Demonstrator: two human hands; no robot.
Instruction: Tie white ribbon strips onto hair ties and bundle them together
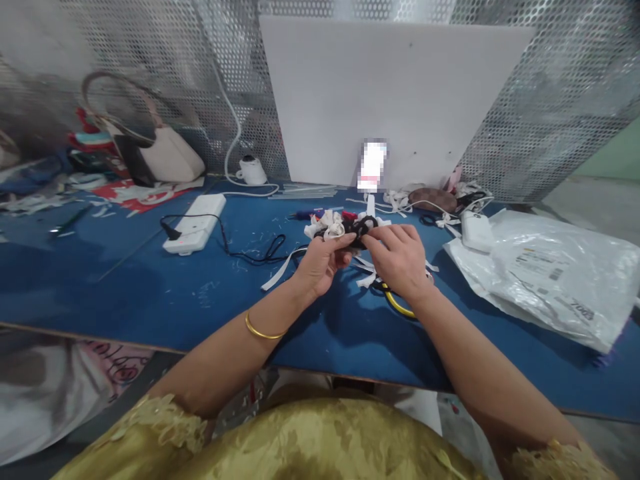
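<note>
My left hand is closed, thumb on top, on a small bunch of black and white ribbon above the middle of the table. From the other side, the bent fingers of my right hand pinch the black part of the same bunch. Its underside is hidden by my fingers. White ribbon strips lie on the table around my hands. Below my right wrist, a yellow handle loop shows, perhaps of scissors. Just behind the bunch lies a blue tool, partly covered.
On the blue table, a white power strip with a black cord is at left. A handbag and a white adapter stand behind. A lit phone leans on a white board. A plastic mailer bag lies right.
</note>
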